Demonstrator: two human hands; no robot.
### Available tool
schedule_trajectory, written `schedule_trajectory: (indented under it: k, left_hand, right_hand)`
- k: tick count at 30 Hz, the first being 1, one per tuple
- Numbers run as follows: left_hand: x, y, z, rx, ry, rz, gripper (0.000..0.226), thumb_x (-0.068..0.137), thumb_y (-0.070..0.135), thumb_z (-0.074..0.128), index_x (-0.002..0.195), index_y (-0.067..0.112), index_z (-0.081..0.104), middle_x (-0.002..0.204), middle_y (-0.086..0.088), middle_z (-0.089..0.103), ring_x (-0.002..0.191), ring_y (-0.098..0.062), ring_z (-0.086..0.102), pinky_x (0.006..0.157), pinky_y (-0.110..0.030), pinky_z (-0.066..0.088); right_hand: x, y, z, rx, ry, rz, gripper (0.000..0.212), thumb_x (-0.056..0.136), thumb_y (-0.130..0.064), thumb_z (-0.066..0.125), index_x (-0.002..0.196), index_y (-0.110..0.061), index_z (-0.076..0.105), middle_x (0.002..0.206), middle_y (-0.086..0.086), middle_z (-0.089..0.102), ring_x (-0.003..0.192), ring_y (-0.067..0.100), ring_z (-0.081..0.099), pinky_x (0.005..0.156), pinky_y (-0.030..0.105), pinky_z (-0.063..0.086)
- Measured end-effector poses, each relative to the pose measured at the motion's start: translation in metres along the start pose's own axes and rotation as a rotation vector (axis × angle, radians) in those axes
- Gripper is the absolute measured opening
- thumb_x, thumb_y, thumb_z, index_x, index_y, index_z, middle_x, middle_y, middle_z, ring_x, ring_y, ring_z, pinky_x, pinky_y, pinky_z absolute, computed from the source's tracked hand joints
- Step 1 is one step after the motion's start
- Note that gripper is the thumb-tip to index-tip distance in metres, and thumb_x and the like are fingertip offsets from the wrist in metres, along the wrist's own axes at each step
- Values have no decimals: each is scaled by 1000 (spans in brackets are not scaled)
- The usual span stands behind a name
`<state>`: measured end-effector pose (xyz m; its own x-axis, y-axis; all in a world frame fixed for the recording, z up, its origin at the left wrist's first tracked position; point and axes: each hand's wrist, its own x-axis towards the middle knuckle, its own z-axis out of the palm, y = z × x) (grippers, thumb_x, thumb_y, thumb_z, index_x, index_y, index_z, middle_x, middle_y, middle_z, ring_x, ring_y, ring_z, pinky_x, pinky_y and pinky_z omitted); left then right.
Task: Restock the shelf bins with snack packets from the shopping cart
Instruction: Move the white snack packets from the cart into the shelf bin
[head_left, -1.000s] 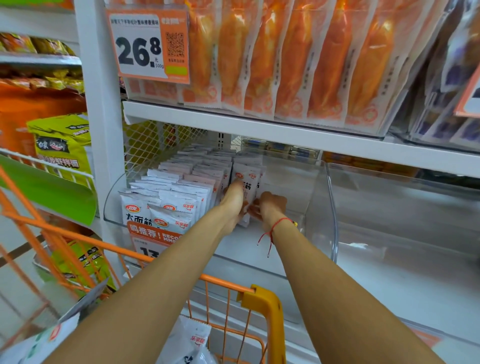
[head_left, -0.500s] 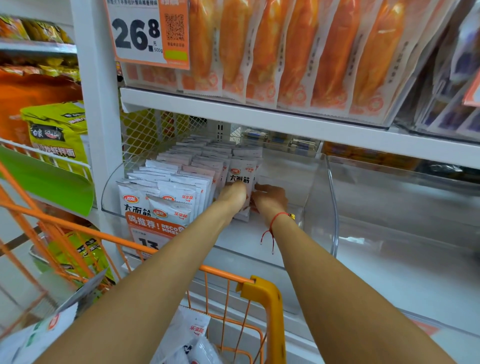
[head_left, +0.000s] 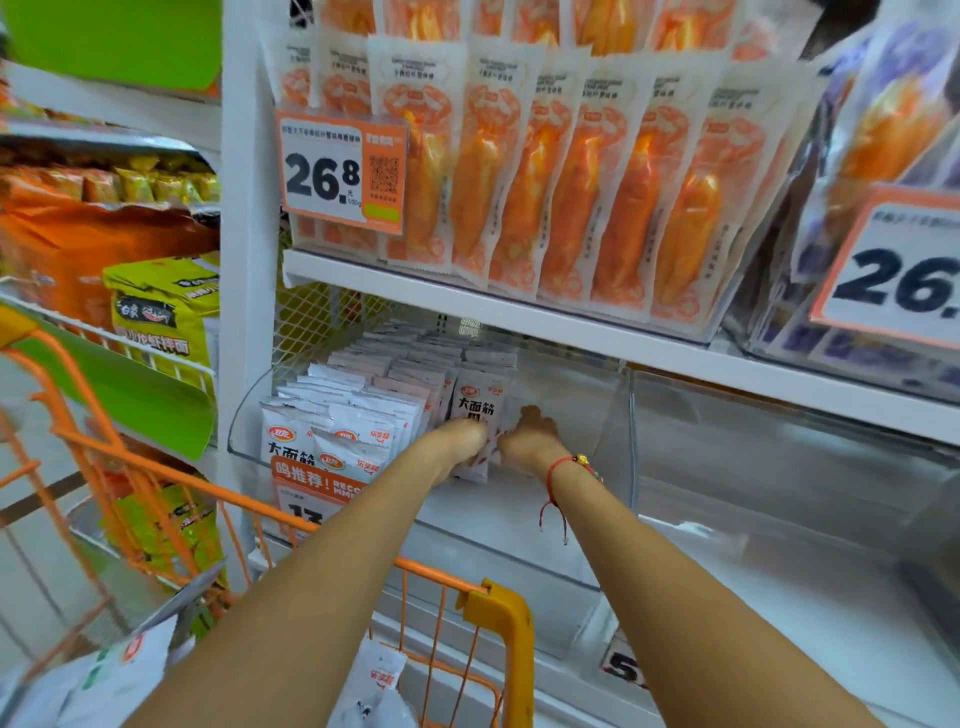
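Reaching into the clear shelf bin (head_left: 613, 415), I pinch an upright white snack packet (head_left: 475, 410) between my left hand (head_left: 460, 439) and right hand (head_left: 527, 441), fingers curled on its lower edges; more packets (head_left: 363, 395) stand just left of my left hand.

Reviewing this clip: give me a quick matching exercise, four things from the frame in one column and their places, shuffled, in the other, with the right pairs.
Things:
1. white snack packets
2. orange packets
3. shopping cart
4. red string bracelet

Places:
A. on the right hand's wrist
B. below the arms, in front of the shelf
C. in the clear bin on the lower shelf
D. standing in a row on the upper shelf

Pairs: 1-C, 2-D, 3-B, 4-A
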<state>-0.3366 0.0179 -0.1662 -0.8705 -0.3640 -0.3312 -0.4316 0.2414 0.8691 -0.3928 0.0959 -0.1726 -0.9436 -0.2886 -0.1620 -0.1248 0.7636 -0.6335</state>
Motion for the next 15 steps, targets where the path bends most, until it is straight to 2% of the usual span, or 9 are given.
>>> schedule_trajectory:
  k: [2, 3, 6, 8, 10, 11, 13, 14, 15]
  left_hand:
    - [-5, -2, 0, -21, 5, -11, 35, 101, 5, 28, 129, 0, 49, 81, -7, 51, 66, -14, 44, 54, -20, 40]
    - [-12, -2, 0, -38, 4, -7, 37, 101, 6, 28, 132, -4, 45, 87, -10, 56, 72, -17, 51, 56, -19, 46]
    - [-36, -4, -1, -124, 13, 35, 38, 102, 9, 33, 134, -8, 44, 105, -22, 58, 70, -17, 50, 55, -22, 45]
    - [-55, -5, -4, -107, 37, 91, 25, 101, 10, 36, 109, 1, 58, 95, -12, 55, 71, -16, 49, 61, -21, 41]
    - [-74, -5, -13, -60, 64, 110, 28, 101, 9, 36, 78, 14, 50, 82, -3, 49, 69, -13, 48, 63, -23, 41]
    - [-83, -6, -17, -36, 75, 125, 29, 102, 9, 34, 77, 13, 50, 86, -4, 49, 71, -15, 48, 64, -26, 41]
    - [-104, -11, -29, 15, 82, 168, 24, 101, 7, 35, 106, 4, 59, 105, -9, 50, 83, -23, 52, 72, -32, 41]
    - [-115, -14, -35, 27, 100, 197, 26, 100, 7, 39, 119, 6, 57, 115, -9, 51, 91, -26, 56, 77, -34, 43]
    - [-124, -19, -42, 29, 121, 227, 26, 98, 8, 45, 120, 9, 58, 124, -9, 52, 98, -27, 59, 83, -37, 46]
  right_hand:
    - [-11, -2, -12, -59, -5, -59, 31, 90, -9, 50, 120, -2, 53, 131, 20, 47, 116, 33, 51, 89, 28, 44]
    - [-19, -3, -17, -68, 4, -102, 24, 90, -6, 49, 110, 0, 60, 123, 20, 52, 110, 32, 54, 86, 28, 45]
    - [-43, -3, -23, 38, 50, -240, 31, 91, -8, 51, 119, -2, 62, 127, 14, 60, 116, 29, 57, 97, 30, 45]
    - [-60, -4, -25, 145, 79, -294, 30, 90, -8, 52, 118, -8, 63, 121, 14, 64, 111, 29, 60, 96, 32, 47]
    - [-75, -4, -27, 232, 73, -313, 26, 90, -5, 52, 112, -8, 65, 109, 16, 67, 100, 31, 65, 87, 36, 53]
    - [-83, -5, -28, 268, 59, -318, 23, 90, -4, 53, 109, -7, 66, 104, 18, 68, 93, 31, 66, 81, 35, 55]
    - [-101, -7, -31, 330, 13, -353, 20, 91, -1, 53, 104, -6, 67, 91, 18, 68, 76, 27, 66, 64, 25, 54]
    - [-111, -7, -31, 357, -21, -378, 19, 92, 0, 52, 102, -5, 67, 84, 16, 67, 67, 22, 64, 56, 19, 51]
    - [-121, -7, -31, 379, -59, -402, 19, 92, 1, 51, 101, -4, 66, 77, 12, 65, 60, 16, 61, 51, 16, 48]
